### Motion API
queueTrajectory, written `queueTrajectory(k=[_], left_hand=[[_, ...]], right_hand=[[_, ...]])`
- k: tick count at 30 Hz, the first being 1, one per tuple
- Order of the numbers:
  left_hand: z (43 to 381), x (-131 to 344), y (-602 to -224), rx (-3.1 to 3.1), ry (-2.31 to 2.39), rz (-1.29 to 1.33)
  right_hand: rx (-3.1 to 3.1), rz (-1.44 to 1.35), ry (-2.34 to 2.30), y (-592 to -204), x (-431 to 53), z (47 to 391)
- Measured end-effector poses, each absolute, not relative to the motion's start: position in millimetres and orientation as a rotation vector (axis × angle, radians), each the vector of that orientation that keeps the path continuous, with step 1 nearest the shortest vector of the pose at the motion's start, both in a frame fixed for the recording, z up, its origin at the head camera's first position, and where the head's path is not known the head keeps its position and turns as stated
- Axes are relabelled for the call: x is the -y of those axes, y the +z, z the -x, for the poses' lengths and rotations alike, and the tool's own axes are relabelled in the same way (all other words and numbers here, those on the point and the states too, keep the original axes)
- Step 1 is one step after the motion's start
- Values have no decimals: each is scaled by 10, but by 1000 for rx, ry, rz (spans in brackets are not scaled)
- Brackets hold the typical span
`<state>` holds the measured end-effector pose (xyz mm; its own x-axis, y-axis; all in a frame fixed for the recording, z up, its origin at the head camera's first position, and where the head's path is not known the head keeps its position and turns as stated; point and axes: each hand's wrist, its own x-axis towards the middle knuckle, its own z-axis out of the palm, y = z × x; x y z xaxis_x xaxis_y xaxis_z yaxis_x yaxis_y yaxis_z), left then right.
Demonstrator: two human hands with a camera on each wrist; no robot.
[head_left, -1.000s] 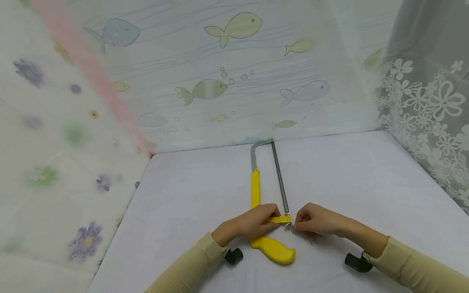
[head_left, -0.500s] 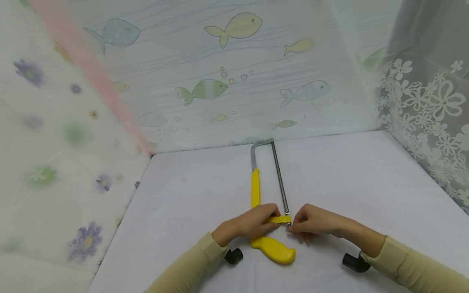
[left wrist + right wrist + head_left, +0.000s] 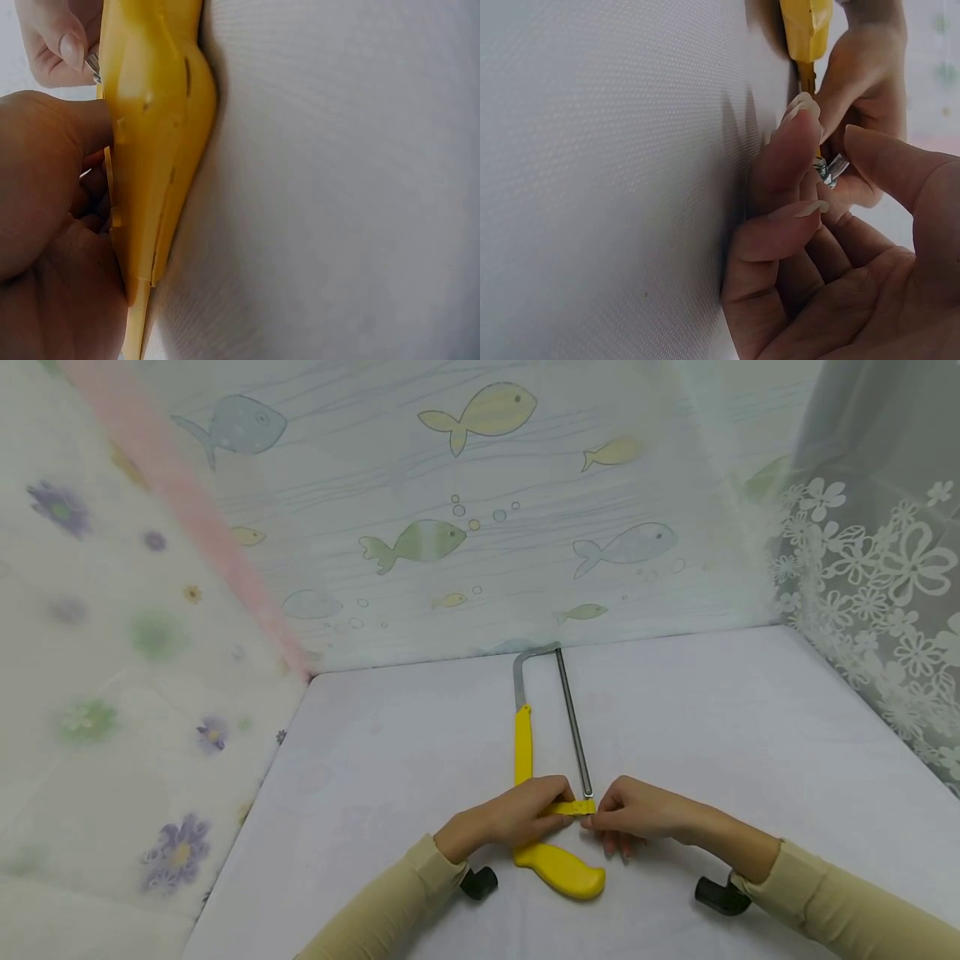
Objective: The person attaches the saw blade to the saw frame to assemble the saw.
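Observation:
A hacksaw (image 3: pixel 522 743) with a yellow frame, grey front bow and dark blade (image 3: pixel 573 722) lies on the white cloth, its yellow handle (image 3: pixel 564 872) toward me. My left hand (image 3: pixel 517 810) grips the frame just above the handle, its fingertips at the yellow crosspiece (image 3: pixel 576 808) that holds the blade's near end. At that crosspiece's outer end, my right hand (image 3: pixel 648 810) pinches a small metal wing nut (image 3: pixel 837 168) between thumb and finger. The head view hides the nut behind those fingertips; its shiny wing shows in both wrist views. The other right fingers hang curled beneath.
Black wrist mounts sit below the left sleeve (image 3: pixel 478 883) and right sleeve (image 3: pixel 722 896). The white-covered table (image 3: pixel 405 735) meets a fish-print curtain (image 3: pixel 420 543) just beyond the saw's front end. A flower-print sheet (image 3: pixel 112 693) hangs at left, lace (image 3: pixel 885 577) at right.
My right hand has shifted slightly left, its fingertips closing over the wing nut that showed a second ago. The left hand and the hacksaw hold still.

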<state>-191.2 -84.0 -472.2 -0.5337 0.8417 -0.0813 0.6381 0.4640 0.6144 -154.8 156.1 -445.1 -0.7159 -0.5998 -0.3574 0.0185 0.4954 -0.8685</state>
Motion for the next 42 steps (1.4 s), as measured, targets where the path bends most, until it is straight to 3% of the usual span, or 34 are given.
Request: queueTrajectory(k=[42], left_hand=[[1890,842,-4695,-2349,762,-1227]], right_hand=[[-2080,543,-1241,-4445,-1600,1546]])
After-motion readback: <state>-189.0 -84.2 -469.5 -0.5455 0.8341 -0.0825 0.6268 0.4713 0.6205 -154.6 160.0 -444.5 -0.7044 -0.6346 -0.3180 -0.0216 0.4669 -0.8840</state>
